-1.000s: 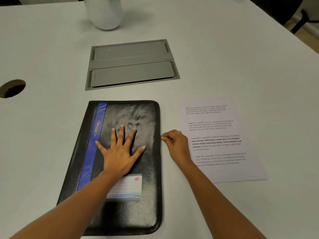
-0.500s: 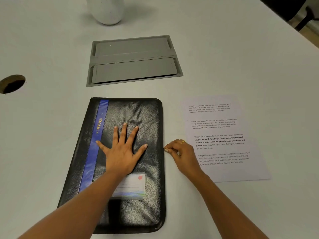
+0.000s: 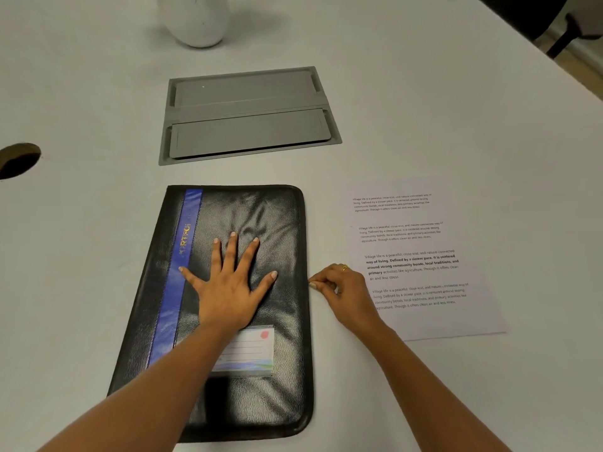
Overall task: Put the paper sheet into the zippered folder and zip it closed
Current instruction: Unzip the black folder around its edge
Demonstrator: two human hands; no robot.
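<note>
A black zippered folder with a blue stripe and a label window lies flat and closed on the white table. My left hand presses on its cover with fingers spread straight. My right hand is at the folder's right edge, thumb and fingers pinching something small there, apparently the zipper pull. The pull itself is too small to make out. The printed paper sheet lies flat on the table to the right of the folder, partly under my right hand.
A grey cable hatch is set into the table beyond the folder. A white vase stands at the far edge. A round cable hole opens at the left. The table's right edge runs diagonally at top right.
My right hand has slid a little toward me along the folder's right edge, still pinching. My left hand stays pressed on the cover.
</note>
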